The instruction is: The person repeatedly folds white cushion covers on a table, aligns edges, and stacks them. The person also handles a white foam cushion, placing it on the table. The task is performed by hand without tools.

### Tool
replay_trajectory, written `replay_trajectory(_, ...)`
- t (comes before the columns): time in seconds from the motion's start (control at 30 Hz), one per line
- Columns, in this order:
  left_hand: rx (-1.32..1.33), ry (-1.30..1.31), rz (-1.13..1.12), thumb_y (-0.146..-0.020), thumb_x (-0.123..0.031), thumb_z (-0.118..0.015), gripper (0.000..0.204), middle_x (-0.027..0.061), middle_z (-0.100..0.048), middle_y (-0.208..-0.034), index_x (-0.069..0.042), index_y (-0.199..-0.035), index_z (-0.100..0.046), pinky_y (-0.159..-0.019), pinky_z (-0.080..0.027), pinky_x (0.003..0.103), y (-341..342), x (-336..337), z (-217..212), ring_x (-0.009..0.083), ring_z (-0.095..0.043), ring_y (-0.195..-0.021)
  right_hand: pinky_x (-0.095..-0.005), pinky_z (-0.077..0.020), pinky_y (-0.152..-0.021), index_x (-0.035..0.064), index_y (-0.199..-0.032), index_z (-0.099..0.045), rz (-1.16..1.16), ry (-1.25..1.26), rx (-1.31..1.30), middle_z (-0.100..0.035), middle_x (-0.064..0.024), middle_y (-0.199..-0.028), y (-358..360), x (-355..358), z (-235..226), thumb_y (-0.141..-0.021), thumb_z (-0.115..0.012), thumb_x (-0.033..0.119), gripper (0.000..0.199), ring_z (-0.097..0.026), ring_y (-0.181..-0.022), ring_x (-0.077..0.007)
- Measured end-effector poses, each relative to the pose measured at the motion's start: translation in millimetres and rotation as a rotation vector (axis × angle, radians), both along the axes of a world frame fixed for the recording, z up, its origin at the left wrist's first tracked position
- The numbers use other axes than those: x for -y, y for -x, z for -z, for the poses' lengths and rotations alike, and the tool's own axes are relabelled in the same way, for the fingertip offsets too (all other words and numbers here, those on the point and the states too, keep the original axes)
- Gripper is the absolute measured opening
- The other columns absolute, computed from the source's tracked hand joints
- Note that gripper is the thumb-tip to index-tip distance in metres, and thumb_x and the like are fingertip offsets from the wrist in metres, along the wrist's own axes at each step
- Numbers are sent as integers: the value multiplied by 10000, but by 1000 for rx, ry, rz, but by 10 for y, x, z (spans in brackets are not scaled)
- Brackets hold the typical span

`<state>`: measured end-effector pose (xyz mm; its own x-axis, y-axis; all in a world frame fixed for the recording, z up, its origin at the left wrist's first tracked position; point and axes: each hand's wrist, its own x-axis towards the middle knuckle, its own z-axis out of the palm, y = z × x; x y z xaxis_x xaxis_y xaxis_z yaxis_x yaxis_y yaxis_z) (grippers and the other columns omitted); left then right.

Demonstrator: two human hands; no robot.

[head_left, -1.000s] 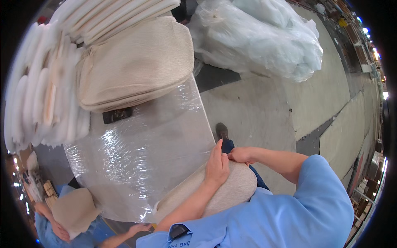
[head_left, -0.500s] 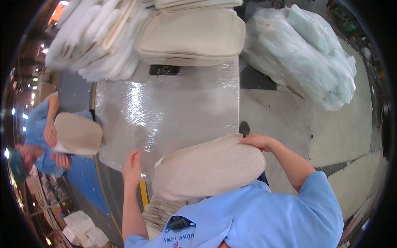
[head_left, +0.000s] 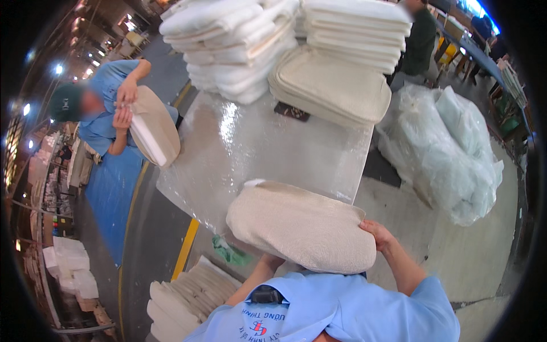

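The right hand (head_left: 377,235) grips the right end of a beige cushion (head_left: 302,228), which lies tilted at the near edge of the film-covered table (head_left: 273,154), close against the person's shirt; the left hand (head_left: 272,261) is mostly hidden by the cushion's lower side, so I cannot tell how its fingers stand; a stack of beige covers (head_left: 330,85) sits on the table's far side, a dark phone (head_left: 292,112) just beside it

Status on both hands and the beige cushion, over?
Right hand gripping beige cushion, right end. Left hand mostly hidden by it. Beige stack, dark phone on far side of table.
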<state>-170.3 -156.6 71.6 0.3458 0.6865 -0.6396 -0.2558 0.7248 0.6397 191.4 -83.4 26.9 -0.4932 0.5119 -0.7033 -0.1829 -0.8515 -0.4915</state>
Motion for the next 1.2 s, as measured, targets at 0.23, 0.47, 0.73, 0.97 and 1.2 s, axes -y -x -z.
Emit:
replay_trajectory(0.23, 3, -165, -21, -1097, -303, -573, 495, 157, -692, -1349, -16, -1499, -546, -990, -557, 387, -30, -764, -723, 234, -669, -1182, -478, -576, -1049, 46, -1455, -587, 248, -161, -267, -705, -107, -1366, 663, 165, -22, -990, -775, 385, 605, -702, -1222, -258)
replay_trajectory(0.47, -83, -221, 81, -1112, -343, -544, 519, 152, -679, -1374, -17, -1515, -538, -1025, -531, 384, -32, -1034, -1201, 229, -646, -1210, -363, -556, -931, 34, -1503, -531, 3, -458, 103, -669, -85, -1297, 1123, 253, -267, -1033, -748, 323, 594, -652, -1114, -170)
replay_trajectory(0.73, -219, -169, 269, -1128, -390, -511, 549, 147, -663, -1403, -18, -1532, -529, -1064, -502, 380, -240, -860, -1001, 224, -619, -1242, -249, -535, -842, 20, -1298, -606, 541, -966, 44, -692, -6, -1032, 926, -102, -892, -1055, -699, 129, 282, -618, -904, -69)
replay_trajectory(0.97, -405, -142, 475, -1151, -459, -447, 599, 141, -640, -1441, -16, -1548, -524, -1120, -453, 374, -197, -781, -667, 217, -579, -1284, -280, -582, -793, 7, -1298, -607, 659, -629, -2, -707, -20, -1046, 1010, 351, -564, -1064, -663, 116, 264, -664, -898, -83)
replay_trajectory(1.2, -561, -137, 751, -1158, -505, -366, 662, 186, -658, -1431, 27, -1461, -615, -1139, -440, 388, -124, -855, -198, 256, -599, -1305, -315, -590, -811, 19, -1207, -658, 693, -542, 20, -716, -36, -1080, 835, 851, -202, -993, -720, 40, 223, -688, -937, -116)
